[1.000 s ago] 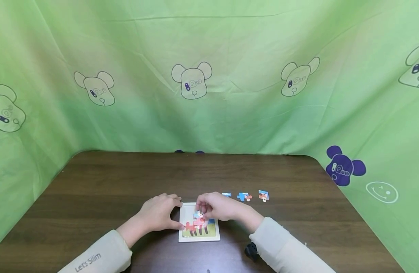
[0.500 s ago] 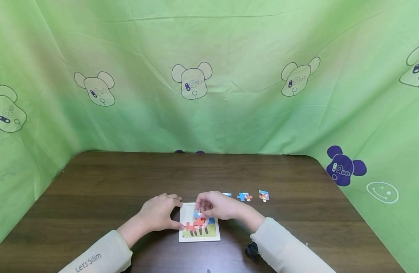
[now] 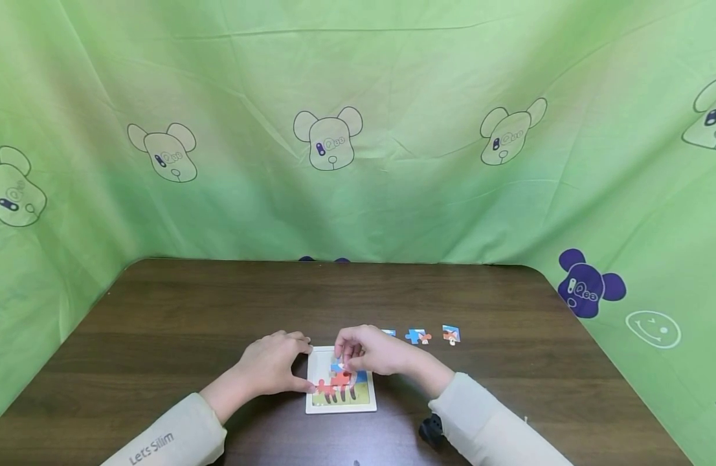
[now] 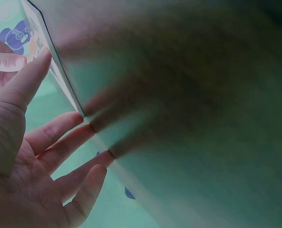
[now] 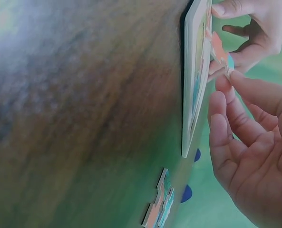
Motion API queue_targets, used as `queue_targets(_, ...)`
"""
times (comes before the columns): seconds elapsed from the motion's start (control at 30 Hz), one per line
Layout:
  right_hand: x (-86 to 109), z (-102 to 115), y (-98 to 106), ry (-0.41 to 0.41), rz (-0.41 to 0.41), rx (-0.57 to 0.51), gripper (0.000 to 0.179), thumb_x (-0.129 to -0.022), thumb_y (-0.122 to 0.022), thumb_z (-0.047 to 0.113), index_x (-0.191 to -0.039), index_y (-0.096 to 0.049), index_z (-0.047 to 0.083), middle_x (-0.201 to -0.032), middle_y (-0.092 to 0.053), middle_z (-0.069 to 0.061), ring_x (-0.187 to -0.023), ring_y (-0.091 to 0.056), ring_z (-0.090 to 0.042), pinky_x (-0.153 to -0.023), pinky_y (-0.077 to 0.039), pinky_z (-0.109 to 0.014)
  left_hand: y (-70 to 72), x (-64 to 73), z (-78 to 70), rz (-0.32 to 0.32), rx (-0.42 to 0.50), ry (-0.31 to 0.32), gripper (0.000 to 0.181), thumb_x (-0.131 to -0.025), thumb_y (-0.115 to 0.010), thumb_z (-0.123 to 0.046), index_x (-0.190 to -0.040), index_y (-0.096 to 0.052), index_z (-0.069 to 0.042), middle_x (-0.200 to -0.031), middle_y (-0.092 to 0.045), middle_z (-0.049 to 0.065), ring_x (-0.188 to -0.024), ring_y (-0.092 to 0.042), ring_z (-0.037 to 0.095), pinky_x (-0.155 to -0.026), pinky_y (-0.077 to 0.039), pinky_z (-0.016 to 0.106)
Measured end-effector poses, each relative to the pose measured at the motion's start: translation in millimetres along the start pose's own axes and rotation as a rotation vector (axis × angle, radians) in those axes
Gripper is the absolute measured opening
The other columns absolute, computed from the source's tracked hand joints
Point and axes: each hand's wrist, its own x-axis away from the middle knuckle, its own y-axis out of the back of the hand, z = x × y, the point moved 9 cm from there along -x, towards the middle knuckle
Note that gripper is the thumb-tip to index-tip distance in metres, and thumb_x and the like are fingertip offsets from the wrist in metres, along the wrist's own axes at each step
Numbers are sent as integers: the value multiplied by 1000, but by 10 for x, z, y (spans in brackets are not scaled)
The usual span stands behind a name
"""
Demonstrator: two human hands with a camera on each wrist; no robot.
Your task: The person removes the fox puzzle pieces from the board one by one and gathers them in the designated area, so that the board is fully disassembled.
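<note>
A small framed jigsaw puzzle lies near the table's front, part of its picture in place and its upper left bare. My left hand rests at its left side, thumb on the rim and fingers spread by the upper left corner. The left wrist view shows those fingers fairly straight, their tips touching the tabletop. Over the puzzle, my right hand pinches a red and blue jigsaw piece between thumb and forefinger. In the right wrist view this jigsaw piece is tilted, its lower end close to the puzzle's surface.
Loose jigsaw pieces lie behind and right of the puzzle: one partly hidden piece, a blue and red piece, and a fox-coloured piece. A black object shows beside the right sleeve. Green cloth hangs around the table.
The jigsaw piece in my right hand has changed its tilt slightly, from glaring pale to plain red and blue. Both hands have stayed almost in place.
</note>
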Motion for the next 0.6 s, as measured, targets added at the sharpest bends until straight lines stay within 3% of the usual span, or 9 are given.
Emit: queue_targets(0.6, 110, -69, 94, -1, -39, -20, 11, -89, -67, -2, -95, -63, 6, -78, -63, 0, -74, -55, -5, -73, -49, -21, 13, 9, -20, -2, -8, -9, 61, -69, -86, -50, -115, -74, -13, -129, -67, 6, -114, -63, 32, -85, -54, 49)
